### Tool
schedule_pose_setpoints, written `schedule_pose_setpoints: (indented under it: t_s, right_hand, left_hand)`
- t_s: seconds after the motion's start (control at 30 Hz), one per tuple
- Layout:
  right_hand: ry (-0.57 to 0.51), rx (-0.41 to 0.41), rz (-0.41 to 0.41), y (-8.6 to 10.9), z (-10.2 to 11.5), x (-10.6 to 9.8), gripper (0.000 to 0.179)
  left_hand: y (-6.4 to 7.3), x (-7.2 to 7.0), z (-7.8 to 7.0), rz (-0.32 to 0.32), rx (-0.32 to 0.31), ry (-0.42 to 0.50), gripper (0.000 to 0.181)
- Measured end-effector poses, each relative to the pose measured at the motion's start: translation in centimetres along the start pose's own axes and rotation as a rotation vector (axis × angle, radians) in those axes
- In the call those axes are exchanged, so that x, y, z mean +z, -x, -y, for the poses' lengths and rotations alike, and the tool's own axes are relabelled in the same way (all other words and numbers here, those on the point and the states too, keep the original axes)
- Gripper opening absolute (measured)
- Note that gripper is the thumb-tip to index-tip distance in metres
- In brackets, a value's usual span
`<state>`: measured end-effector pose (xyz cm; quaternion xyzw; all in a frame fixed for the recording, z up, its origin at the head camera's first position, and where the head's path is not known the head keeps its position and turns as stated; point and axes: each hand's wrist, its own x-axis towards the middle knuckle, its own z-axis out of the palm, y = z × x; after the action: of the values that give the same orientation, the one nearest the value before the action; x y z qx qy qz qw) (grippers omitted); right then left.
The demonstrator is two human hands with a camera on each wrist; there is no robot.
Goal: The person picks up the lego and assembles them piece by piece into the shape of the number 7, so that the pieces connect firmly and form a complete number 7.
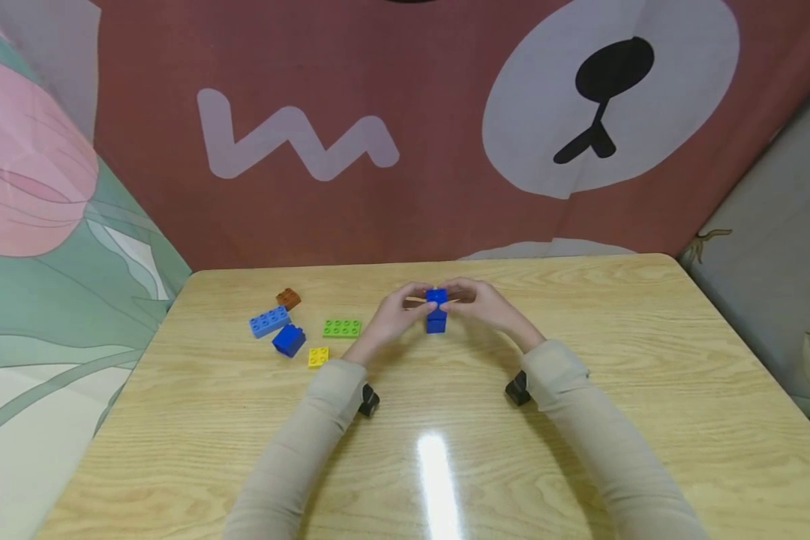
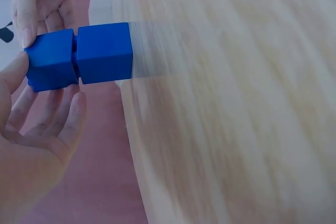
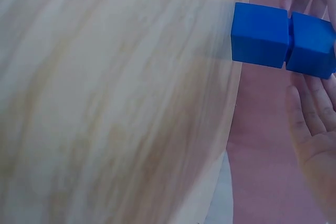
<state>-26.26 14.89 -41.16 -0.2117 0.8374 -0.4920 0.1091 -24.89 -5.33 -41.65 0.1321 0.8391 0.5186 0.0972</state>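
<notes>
Two blue toy building bricks are stacked on the table, the upper brick (image 2: 51,60) over the lower brick (image 2: 105,53). A narrow gap shows between them in both wrist views, and the upper one sits slightly tilted. My left hand (image 1: 393,313) pinches the upper brick from its left side, thumb on the near face. From the other side my right hand (image 1: 482,304) grips the same brick between thumb and fingers. The lower brick stands on the tabletop with neither hand around it. Fingertips behind the upper brick are partly hidden.
Left of the hands on the wooden table (image 1: 621,450) lie a green brick (image 1: 341,328), a yellow brick (image 1: 318,356), a dark blue brick (image 1: 289,340), a lighter blue brick (image 1: 269,322) and a brown brick (image 1: 288,298). A printed cloth (image 1: 439,195) hangs behind the far edge.
</notes>
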Motion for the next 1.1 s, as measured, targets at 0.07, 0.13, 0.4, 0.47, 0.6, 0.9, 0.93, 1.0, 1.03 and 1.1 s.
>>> schedule_pose_setpoints:
  t_s: [0.07, 0.13, 0.4, 0.47, 0.6, 0.9, 0.93, 1.0, 1.03, 1.1]
  right_hand:
    - [0.003, -0.001, -0.001, -0.02, -0.04, 0.06, 0.042]
    - [-0.012, 0.007, 0.001, -0.04, -0.04, 0.13, 0.041]
    - [-0.056, 0.023, 0.025, 0.11, -0.13, 0.25, 0.045]
    - [-0.044, 0.001, 0.021, 0.21, -0.21, 0.24, 0.048]
    - [-0.042, -0.017, 0.016, 0.33, -0.16, 0.2, 0.05]
    - [-0.084, 0.046, 0.032, -0.03, -0.31, 0.21, 0.043]
    - [-0.084, 0.047, 0.033, -0.04, -0.29, 0.19, 0.043]
    - [-0.083, 0.043, 0.038, -0.06, -0.29, 0.17, 0.043]
    - [-0.083, 0.042, 0.04, -0.05, -0.3, 0.15, 0.043]
    - [-0.087, 0.029, 0.046, -0.07, -0.36, 0.19, 0.044]
  left_hand:
    - [0.05, -0.03, -0.01, 0.002, -0.006, 0.006, 0.042]
    - [0.09, -0.05, 0.02, 0.007, -0.012, 0.017, 0.042]
    - [0.3, -0.23, 0.11, 0.031, -0.004, 0.064, 0.04]
    - [0.29, -0.29, 0.06, 0.037, -0.008, 0.065, 0.039]
    - [0.26, -0.42, -0.16, 0.046, -0.016, 0.048, 0.038]
    - [0.14, -0.41, -0.63, 0.039, 0.009, -0.005, 0.037]
    - [0.12, -0.39, -0.66, 0.04, 0.008, -0.006, 0.038]
    - [0.09, -0.35, -0.7, 0.04, 0.009, -0.005, 0.038]
    - [0.08, -0.33, -0.69, 0.039, 0.007, -0.005, 0.038]
    - [0.05, -0.29, -0.65, 0.035, 0.007, -0.006, 0.038]
